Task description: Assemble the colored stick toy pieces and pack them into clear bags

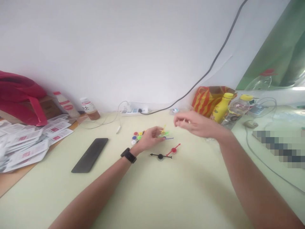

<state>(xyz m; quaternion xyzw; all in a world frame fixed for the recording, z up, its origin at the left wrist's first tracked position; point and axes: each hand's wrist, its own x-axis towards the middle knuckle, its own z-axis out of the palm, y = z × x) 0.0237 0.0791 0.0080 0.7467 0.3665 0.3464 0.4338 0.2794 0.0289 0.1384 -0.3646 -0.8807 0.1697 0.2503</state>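
Observation:
My left hand (151,139), with a black watch on its wrist, rests low over the table. Its thumb and fingers are apart, beside a yellow arrow spinner (163,128), a green piece (165,134) and a blue arrow spinner (168,138). Whether it touches them I cannot tell. My right hand (194,123) is raised to the right, fingers curled together, with small whitish bits showing at them. Nearer me lie a red arrow spinner (173,150) and a black arrow spinner (160,156). Several coloured round discs (134,138) are grouped left of my left hand, partly hidden by it.
A black phone (90,156) lies at left, near piled white packets (26,143). Along the wall stand a milk bottle (66,104), a brown drink bottle (90,108), a power strip (133,110), a striped bag (205,100) and a yellow bottle (220,109). A mouse (251,124) sits right.

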